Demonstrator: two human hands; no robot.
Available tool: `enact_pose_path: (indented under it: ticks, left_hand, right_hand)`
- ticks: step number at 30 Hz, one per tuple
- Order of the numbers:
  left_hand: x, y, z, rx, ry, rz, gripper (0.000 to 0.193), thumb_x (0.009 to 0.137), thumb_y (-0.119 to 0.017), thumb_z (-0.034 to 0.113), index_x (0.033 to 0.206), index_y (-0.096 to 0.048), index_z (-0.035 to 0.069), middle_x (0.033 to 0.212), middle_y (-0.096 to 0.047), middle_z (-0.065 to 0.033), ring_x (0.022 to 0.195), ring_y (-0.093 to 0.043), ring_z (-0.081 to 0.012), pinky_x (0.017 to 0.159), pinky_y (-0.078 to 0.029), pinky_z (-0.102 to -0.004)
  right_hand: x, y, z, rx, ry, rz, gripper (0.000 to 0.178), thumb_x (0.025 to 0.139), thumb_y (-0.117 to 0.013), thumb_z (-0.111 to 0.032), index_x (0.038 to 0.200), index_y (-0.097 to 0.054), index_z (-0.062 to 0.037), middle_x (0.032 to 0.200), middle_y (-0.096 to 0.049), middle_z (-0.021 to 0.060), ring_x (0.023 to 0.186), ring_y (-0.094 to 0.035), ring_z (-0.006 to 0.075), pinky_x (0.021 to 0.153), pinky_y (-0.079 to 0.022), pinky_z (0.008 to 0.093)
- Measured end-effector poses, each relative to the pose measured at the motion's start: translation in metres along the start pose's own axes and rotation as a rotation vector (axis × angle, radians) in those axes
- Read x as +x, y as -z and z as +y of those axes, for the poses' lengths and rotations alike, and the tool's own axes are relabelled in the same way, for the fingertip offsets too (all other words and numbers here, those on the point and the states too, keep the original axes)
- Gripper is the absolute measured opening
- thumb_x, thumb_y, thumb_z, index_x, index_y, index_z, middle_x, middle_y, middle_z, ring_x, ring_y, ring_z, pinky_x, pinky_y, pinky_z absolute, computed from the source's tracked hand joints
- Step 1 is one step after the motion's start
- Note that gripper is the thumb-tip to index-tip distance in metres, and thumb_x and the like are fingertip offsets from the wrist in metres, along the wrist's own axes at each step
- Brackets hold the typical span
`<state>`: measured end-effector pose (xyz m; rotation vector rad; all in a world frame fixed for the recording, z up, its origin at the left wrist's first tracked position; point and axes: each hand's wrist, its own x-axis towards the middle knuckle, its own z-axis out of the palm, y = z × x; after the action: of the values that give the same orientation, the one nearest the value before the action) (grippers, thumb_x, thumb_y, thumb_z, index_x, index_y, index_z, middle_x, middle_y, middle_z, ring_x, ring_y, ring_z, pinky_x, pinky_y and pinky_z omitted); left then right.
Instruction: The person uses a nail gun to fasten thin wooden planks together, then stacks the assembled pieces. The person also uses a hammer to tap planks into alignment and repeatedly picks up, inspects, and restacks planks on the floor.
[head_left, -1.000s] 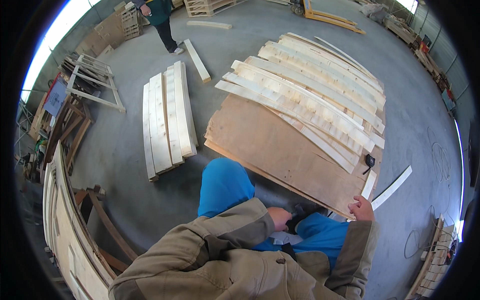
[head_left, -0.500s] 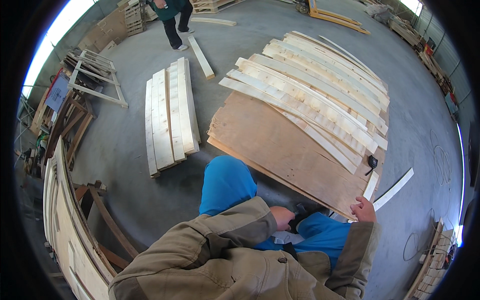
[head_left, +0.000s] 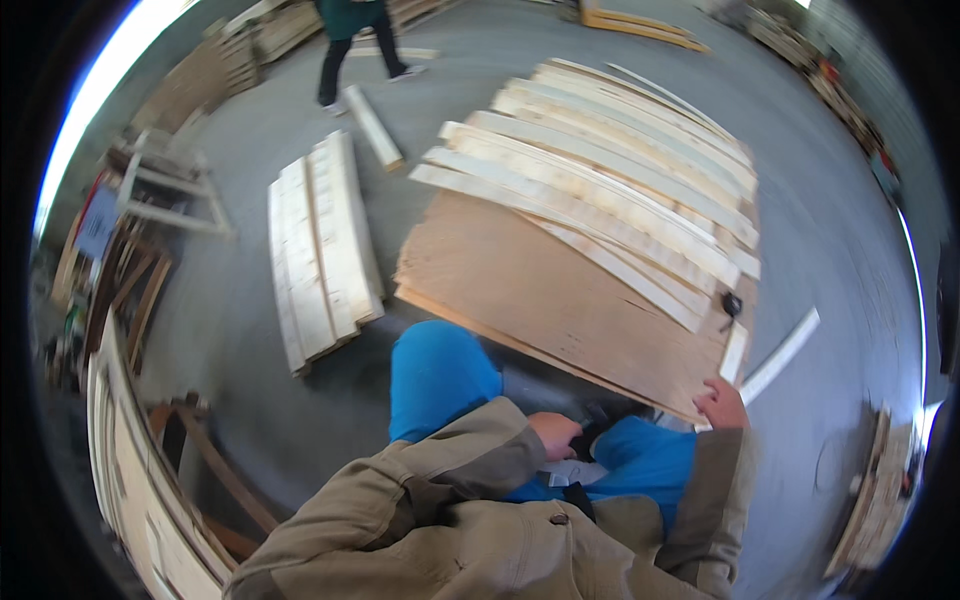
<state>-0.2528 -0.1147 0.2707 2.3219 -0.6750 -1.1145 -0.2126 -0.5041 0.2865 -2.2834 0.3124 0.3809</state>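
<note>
My left hand [head_left: 555, 435] is closed by my blue-trousered knee, around something dark that I cannot make out. My right hand [head_left: 722, 404] is at the near right corner of a brown plywood sheet [head_left: 510, 280], fingers curled. Just beyond it a short pale wooden strip [head_left: 734, 352] runs up to the fingers; whether they grip it is hidden. A black tape measure [head_left: 732, 303] lies past that strip, near the sheet's right edge. Many pale boards [head_left: 600, 180] lie side by side over the far part of the sheet.
Left of the sheet stands a stack of boards [head_left: 325, 250], with a loose board [head_left: 373, 128] behind it. Another strip [head_left: 782, 355] projects beyond the sheet's right side. A person [head_left: 360, 40] is at the far left. Panels [head_left: 140, 470] lean at my near left; a yellow pallet jack [head_left: 645, 28] is at the back.
My view has shifted, and the picture is somewhat blurred. The person at the back has stepped, legs now farther apart. My hands hold nearly the same places.
</note>
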Motion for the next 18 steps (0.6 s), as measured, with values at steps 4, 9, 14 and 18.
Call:
enact_pose_path:
  ticks: [4, 9, 14, 18]
  left_hand:
    - [0.003, -0.001, -0.001, 0.042, -0.046, 0.03, 0.047, 0.088, -0.075, 0.029, 0.129, -0.068, 0.007, 0.118, -0.072, -0.0184, 0.11, -0.068, -0.0382, 0.095, -0.054, -0.0471]
    - [0.005, -0.001, -0.001, -0.009, -0.02, 0.01, 0.053, 0.088, -0.076, 0.029, 0.134, -0.066, 0.006, 0.124, -0.072, -0.0191, 0.115, -0.068, -0.0357, 0.1, -0.054, -0.0439]
    - [0.006, -0.002, -0.001, -0.004, -0.045, 0.026, 0.052, 0.088, -0.076, 0.029, 0.133, -0.067, 0.005, 0.123, -0.072, -0.0196, 0.114, -0.069, -0.0358, 0.1, -0.054, -0.0436]
    - [0.007, -0.006, -0.001, -0.014, -0.056, 0.047, 0.051, 0.087, -0.077, 0.029, 0.131, -0.068, 0.004, 0.121, -0.073, -0.0196, 0.113, -0.069, -0.0357, 0.099, -0.054, -0.0436]
  right_hand:
    - [0.001, 0.001, 0.005, -0.079, 0.032, 0.022, 0.054, 0.084, -0.079, -0.025, 0.128, -0.065, 0.0035, 0.088, -0.075, 0.0173, 0.082, -0.073, 0.0243, 0.073, -0.056, 0.0372]
    - [-0.01, 0.005, -0.01, 0.04, 0.034, 0.014, 0.056, 0.084, -0.079, -0.026, 0.131, -0.065, 0.0027, 0.094, -0.075, 0.0174, 0.087, -0.072, 0.0263, 0.079, -0.056, 0.0378]
    - [-0.013, 0.009, -0.022, -0.018, 0.026, 0.007, 0.057, 0.085, -0.078, -0.027, 0.131, -0.064, 0.0041, 0.097, -0.075, 0.0184, 0.09, -0.073, 0.0289, 0.081, -0.057, 0.039]
    - [-0.014, 0.011, -0.019, -0.01, 0.009, 0.007, 0.057, 0.085, -0.078, -0.027, 0.13, -0.064, 0.0044, 0.099, -0.076, 0.019, 0.091, -0.074, 0.0294, 0.081, -0.057, 0.039]
